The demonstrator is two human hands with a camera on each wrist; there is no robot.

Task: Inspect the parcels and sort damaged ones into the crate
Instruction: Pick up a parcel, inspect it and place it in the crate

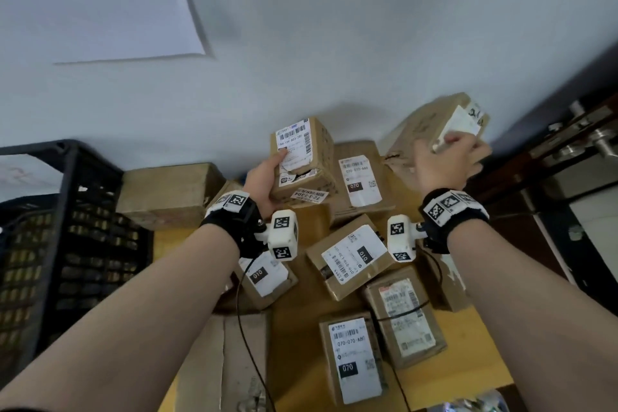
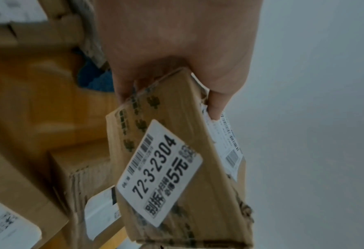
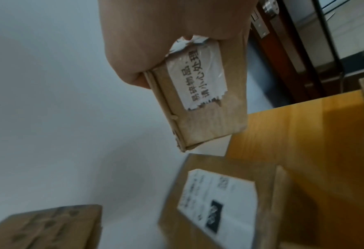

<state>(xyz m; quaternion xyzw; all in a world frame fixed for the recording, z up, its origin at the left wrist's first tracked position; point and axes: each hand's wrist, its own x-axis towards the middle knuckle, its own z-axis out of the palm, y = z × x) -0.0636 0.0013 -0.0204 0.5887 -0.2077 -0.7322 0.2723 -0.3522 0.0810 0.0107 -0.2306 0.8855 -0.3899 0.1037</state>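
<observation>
My left hand point(image 1: 266, 177) grips a small cardboard parcel point(image 1: 302, 157) lifted above the pile, thumb on its torn white label. In the left wrist view the same parcel point(image 2: 177, 168) shows a side sticker reading 72-3-2304 and crumpled edges. My right hand point(image 1: 448, 160) holds up a second, larger parcel point(image 1: 424, 130) with a cracked lower corner and a peeling white label. The right wrist view shows that parcel point(image 3: 209, 94) with a torn white sticker. A black plastic crate point(image 1: 63, 244) stands at the left.
Several more labelled parcels point(image 1: 351, 261) lie on the yellow wooden table point(image 1: 468, 361). A plain brown box point(image 1: 167, 194) sits between the pile and the crate. A white wall stands behind; a dark door with metal hardware point(image 1: 585, 140) is at the right.
</observation>
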